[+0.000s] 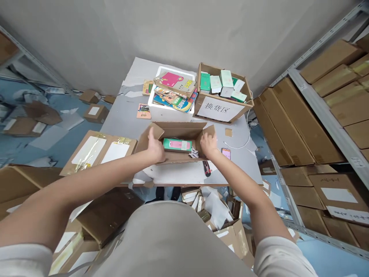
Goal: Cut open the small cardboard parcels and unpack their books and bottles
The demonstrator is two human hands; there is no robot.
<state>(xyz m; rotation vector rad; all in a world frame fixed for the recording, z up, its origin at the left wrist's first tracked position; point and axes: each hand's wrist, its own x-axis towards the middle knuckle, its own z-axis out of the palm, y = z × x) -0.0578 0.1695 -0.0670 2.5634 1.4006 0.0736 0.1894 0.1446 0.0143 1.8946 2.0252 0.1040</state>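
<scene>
An open cardboard box [183, 126] rests on the table in front of me with its flaps spread. Inside it lies a green and pink package [177, 145], and a bit of crumpled paper [194, 153] sits to its right. My left hand [156, 149] grips the box's left side, thumb pointing up and the other fingers partly hidden. At the opposite side, my right hand [209, 143] has its fingers bent over the right flap. Just below the box's front right corner is a red and black box cutter [206, 168].
Behind the box stand a white bin [170, 112] heaped with books [175, 84] and a labelled carton [221, 109] of small green and white boxes. A phone [226, 153] and white cable lie right. A taped parcel [99, 152] is left. Cartons crowd the floor and shelves [325, 104].
</scene>
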